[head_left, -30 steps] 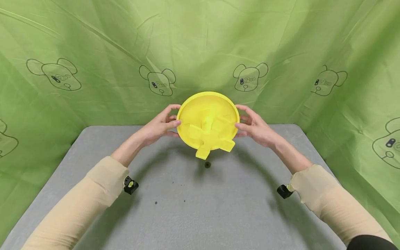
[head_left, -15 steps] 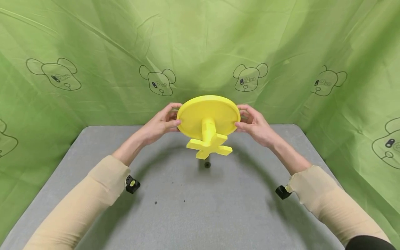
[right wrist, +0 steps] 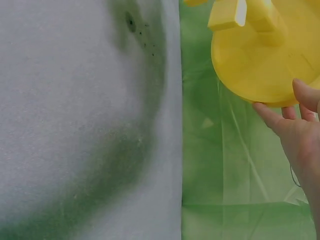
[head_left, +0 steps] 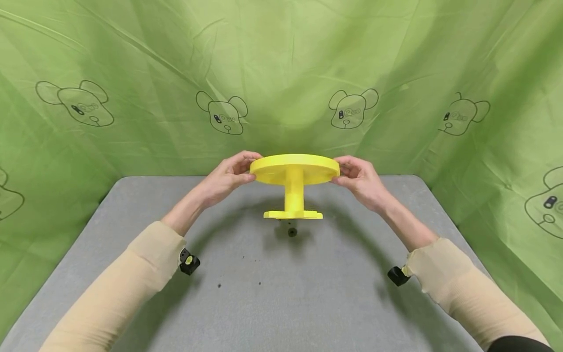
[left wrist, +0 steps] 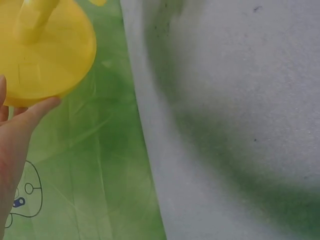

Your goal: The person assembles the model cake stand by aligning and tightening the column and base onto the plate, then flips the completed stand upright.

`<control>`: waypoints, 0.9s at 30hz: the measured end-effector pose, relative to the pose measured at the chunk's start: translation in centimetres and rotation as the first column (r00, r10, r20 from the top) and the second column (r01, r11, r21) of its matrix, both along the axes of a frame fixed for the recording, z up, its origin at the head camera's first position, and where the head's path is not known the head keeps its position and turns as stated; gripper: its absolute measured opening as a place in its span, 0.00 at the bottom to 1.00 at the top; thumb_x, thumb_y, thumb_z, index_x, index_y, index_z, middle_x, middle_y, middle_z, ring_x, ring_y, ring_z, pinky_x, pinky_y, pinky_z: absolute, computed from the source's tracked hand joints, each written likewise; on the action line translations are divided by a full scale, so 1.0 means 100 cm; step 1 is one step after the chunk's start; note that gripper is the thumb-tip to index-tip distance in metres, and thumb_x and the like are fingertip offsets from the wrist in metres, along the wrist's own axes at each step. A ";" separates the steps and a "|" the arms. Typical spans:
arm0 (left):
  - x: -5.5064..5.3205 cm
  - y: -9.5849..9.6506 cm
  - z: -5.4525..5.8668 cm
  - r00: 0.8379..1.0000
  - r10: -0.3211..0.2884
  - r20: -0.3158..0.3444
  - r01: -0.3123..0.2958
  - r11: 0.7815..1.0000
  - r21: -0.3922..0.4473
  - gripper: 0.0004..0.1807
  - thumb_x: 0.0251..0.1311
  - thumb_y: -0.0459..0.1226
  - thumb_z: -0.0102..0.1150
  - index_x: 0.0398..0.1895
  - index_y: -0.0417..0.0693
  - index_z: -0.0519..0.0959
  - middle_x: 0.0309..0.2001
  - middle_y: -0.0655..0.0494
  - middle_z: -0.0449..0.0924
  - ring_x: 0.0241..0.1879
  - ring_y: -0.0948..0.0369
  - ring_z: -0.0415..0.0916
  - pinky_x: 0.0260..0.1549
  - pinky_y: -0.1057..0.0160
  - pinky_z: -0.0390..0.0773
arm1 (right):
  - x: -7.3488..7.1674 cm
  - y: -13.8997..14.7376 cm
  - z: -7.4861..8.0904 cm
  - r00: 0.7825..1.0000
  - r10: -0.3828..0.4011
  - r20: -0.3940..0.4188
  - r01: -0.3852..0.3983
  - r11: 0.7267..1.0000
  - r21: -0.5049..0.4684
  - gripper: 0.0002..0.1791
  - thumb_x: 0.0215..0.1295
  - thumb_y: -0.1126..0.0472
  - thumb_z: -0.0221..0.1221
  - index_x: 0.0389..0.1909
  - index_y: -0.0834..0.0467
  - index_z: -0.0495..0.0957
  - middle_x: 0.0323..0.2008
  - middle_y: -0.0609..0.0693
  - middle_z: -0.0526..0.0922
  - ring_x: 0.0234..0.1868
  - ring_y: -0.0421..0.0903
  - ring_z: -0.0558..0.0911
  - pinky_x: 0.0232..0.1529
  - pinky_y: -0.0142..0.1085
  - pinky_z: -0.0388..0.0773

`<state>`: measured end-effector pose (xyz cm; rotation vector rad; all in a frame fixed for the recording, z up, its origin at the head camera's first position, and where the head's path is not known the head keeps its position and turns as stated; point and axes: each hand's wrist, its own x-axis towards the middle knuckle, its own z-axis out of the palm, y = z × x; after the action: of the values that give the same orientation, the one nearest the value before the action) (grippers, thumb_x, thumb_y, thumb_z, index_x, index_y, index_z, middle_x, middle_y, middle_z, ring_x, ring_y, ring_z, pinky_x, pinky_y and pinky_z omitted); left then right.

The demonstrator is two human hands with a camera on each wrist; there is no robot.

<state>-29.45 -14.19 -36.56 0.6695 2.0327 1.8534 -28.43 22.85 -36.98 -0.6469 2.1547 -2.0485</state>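
Note:
A yellow round-topped stand [head_left: 293, 188] with a central stem and a cross-shaped foot hangs above the grey table, upright, its disc level in the head view. My left hand [head_left: 228, 177] grips the disc's rim on the left, thumb at the lower edge and fingers around the side. On the opposite side my right hand [head_left: 361, 180] holds the rim the same way. The left wrist view shows the disc's underside [left wrist: 55, 60] with fingers at its edge. In the right wrist view, part of the foot [right wrist: 227, 14] and the stem appear beyond my right thumb.
The grey table [head_left: 281, 293] spreads below, with a dark round spot [head_left: 292, 232] under the stand and a few small specks. Green curtains [head_left: 281, 63] printed with bear-head outlines enclose the back and both sides. Black wrist cameras [head_left: 189, 263] sit at the sleeve cuffs.
Both hands have tilted the stand from showing its underside toward the head camera to upright. The foot has swung down and away, and the disc now appears edge-on.

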 end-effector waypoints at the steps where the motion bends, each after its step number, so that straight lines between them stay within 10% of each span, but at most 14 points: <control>1: 0.001 0.000 -0.001 1.000 0.000 -0.012 0.000 1.000 -0.010 0.25 0.69 0.23 0.53 0.66 0.50 0.72 0.62 0.52 0.77 0.63 0.57 0.74 0.66 0.56 0.75 | 0.000 0.000 -0.001 1.000 -0.003 0.001 0.003 1.000 0.005 0.25 0.62 0.83 0.58 0.54 0.57 0.83 0.49 0.43 0.89 0.52 0.41 0.88 0.54 0.33 0.86; 18: 0.010 0.001 -0.026 0.989 -0.116 -0.097 0.109 0.991 -0.072 0.27 0.63 0.15 0.42 0.61 0.42 0.75 0.75 0.48 0.69 0.79 0.53 0.60 0.71 0.60 0.73 | 0.005 0.005 -0.032 0.995 0.103 -0.013 -0.103 0.993 -0.048 0.21 0.57 0.86 0.59 0.46 0.62 0.85 0.59 0.57 0.83 0.62 0.44 0.82 0.58 0.34 0.85; 27: 0.015 0.004 -0.036 0.976 -0.133 -0.172 0.118 0.988 -0.098 0.27 0.60 0.13 0.44 0.55 0.45 0.76 0.71 0.50 0.73 0.82 0.58 0.53 0.81 0.54 0.56 | 0.009 0.005 -0.041 0.995 0.101 -0.024 -0.100 0.995 0.012 0.16 0.58 0.82 0.64 0.44 0.62 0.84 0.61 0.60 0.80 0.66 0.45 0.79 0.64 0.35 0.81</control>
<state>-27.97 -13.83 -40.11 0.9466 2.1124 1.6767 -27.58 23.31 -41.12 -0.7664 2.0985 -1.9869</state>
